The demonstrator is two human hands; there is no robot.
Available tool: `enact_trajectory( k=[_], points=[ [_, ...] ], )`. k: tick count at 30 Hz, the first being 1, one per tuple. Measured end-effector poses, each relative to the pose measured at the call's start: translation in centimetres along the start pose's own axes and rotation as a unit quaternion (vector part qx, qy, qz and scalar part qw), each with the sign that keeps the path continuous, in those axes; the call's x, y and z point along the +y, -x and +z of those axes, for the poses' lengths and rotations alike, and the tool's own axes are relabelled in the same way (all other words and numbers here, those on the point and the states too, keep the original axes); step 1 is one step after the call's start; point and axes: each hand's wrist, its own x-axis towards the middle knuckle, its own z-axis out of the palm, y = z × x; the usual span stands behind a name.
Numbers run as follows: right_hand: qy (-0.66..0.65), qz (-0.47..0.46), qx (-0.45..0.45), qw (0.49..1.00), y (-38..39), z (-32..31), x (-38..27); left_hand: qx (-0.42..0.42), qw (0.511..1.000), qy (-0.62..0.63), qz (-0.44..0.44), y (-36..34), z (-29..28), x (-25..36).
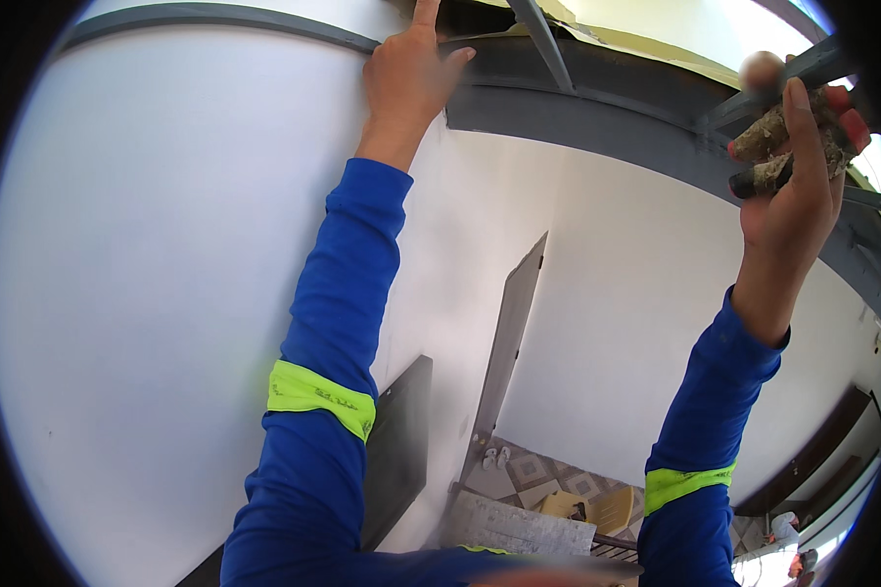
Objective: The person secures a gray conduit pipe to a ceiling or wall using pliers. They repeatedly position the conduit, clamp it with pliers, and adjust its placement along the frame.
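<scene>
Both my arms reach up in blue sleeves with yellow-green bands. My left hand (406, 83) is at the dark grey metal beam (636, 115) along the top of the wall. Its index finger points up and its thumb is spread away; the other fingers are mostly hidden. I see nothing held in it. At the upper right, my right hand (798, 201) is closed round a grimy, crusted hand tool (762, 135) with red and black handle ends. The tool's working end cannot be made out. That hand is close beside a grey metal bar (822, 64).
A thin diagonal metal strut (543, 44) meets the beam. Yellowish sheeting (646, 51) lies above it. White walls (166, 245) surround me. Far below are a grey door (511, 338), a dark panel (399, 445), a yellow chair (612, 511), a dusty board (519, 528) and pale shoes (496, 457).
</scene>
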Motion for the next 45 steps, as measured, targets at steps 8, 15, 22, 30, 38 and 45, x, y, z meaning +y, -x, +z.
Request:
enact_trajectory(
  k=[8,15,22,30,38,45],
  points=[
    [0.029,0.016,0.028,0.999,1.1,-0.1,0.8,-0.011,1.0,0.025,0.009,0.3,1.2,-0.4],
    [0.046,-0.005,-0.029,0.999,0.2,-0.7,0.6,-0.005,1.0,0.008,0.009,0.1,0.8,-0.1],
    [0.028,-0.026,-0.037,0.999,0.5,-0.8,1.0,0.006,0.999,0.026,0.044,-0.1,1.0,0.2],
    [0.08,-0.027,-0.031,0.996,0.2,-1.3,1.1,0.231,0.961,0.055,0.145,2.2,1.2,2.7],
    [0.079,-0.047,-0.047,0.995,0.0,-2.3,1.2,0.096,0.778,0.62,0.048,5.6,2.2,10.0],
    [0.066,-0.038,-0.048,0.996,0.3,-2.1,1.2,0.01,0.775,0.631,0.003,5.6,1.5,9.8]
  ],
)
